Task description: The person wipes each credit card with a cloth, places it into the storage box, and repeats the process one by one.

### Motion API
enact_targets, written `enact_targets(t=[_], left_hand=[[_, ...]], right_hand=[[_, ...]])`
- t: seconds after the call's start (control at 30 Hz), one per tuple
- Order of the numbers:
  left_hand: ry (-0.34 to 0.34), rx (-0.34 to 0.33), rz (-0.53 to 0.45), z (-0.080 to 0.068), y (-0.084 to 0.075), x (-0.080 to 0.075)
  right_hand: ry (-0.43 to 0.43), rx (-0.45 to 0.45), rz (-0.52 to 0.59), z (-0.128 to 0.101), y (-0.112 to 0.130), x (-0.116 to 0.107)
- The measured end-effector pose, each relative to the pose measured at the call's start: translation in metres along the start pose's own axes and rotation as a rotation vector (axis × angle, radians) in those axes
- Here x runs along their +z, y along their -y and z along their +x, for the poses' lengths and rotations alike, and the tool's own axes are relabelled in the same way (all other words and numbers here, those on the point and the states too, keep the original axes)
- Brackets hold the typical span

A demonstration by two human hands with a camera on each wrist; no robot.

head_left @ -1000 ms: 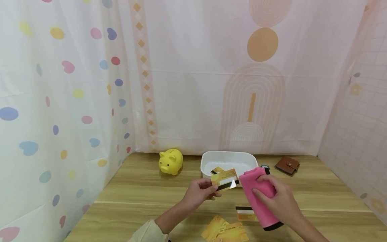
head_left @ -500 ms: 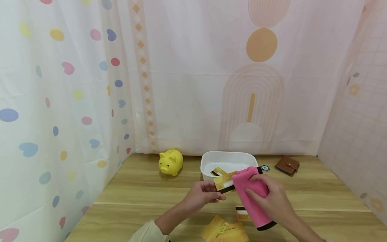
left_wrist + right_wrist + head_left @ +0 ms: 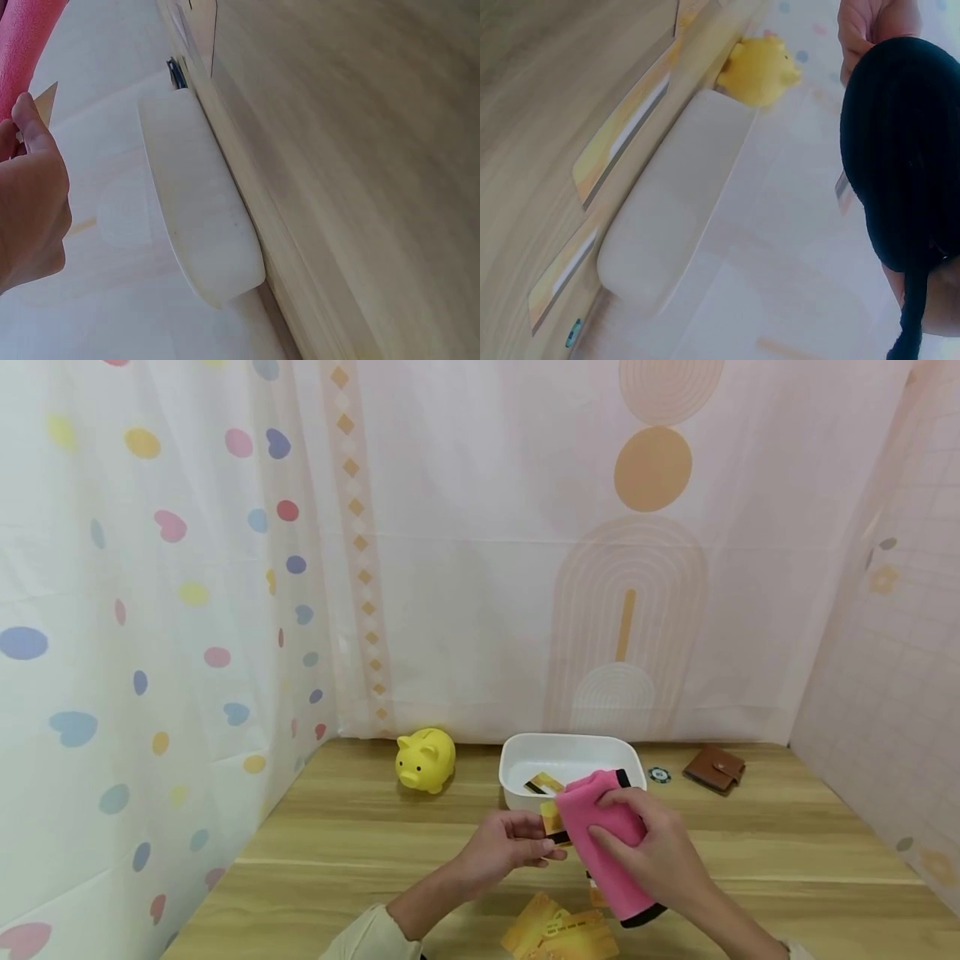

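Note:
My left hand [image 3: 495,852] pinches a yellow-orange bank card [image 3: 551,818] by its near left corner, thumb on top, over the table in front of the white tub. From the right, my right hand [image 3: 663,856] grips a rolled pink cloth [image 3: 596,827] with black edging. The cloth overlaps the card and hides its right part. In the left wrist view, the card's pale corner [image 3: 46,105] sticks out beyond my fingertips beside the pink cloth. The roll's dark edging [image 3: 900,135] fills the right side of the right wrist view.
Behind the hands stands the white tub [image 3: 517,768] with a similar card [image 3: 542,783] in it. Overlapping cards [image 3: 573,937] lie at the front, another [image 3: 597,893] partly under the cloth. A yellow piggy bank [image 3: 425,762], poker chip [image 3: 660,775] and brown wallet [image 3: 715,769] stand behind.
My right hand has moved left with the pink cloth, which now covers most of the held card. My left hand has shifted slightly right.

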State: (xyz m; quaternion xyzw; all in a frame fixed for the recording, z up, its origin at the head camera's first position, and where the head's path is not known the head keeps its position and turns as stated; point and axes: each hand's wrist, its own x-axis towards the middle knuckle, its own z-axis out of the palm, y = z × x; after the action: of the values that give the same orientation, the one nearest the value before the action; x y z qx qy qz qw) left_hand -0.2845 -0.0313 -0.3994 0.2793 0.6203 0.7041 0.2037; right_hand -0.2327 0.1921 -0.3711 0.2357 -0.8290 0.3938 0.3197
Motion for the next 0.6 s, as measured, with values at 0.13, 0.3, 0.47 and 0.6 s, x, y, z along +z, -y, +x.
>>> enact_targets(t=[0.13,0.3,0.47,0.6], left_hand=[[0.016,0.001,0.008,0.001,0.0,0.0],[0.053,0.033,0.04,0.003,0.002,-0.001],[0.067,0.071,0.121,0.002,0.001,-0.001],[0.024,0.048,0.185,0.001,0.0,-0.002]], right_hand=[[0.003,-0.016,0.018,0.002,0.002,0.003],[0.01,-0.066,0.027,0.005,0.004,0.007],[0.022,-0.107,0.014,0.006,0.005,0.011],[0.037,-0.113,-0.018,0.004,0.004,0.013]])
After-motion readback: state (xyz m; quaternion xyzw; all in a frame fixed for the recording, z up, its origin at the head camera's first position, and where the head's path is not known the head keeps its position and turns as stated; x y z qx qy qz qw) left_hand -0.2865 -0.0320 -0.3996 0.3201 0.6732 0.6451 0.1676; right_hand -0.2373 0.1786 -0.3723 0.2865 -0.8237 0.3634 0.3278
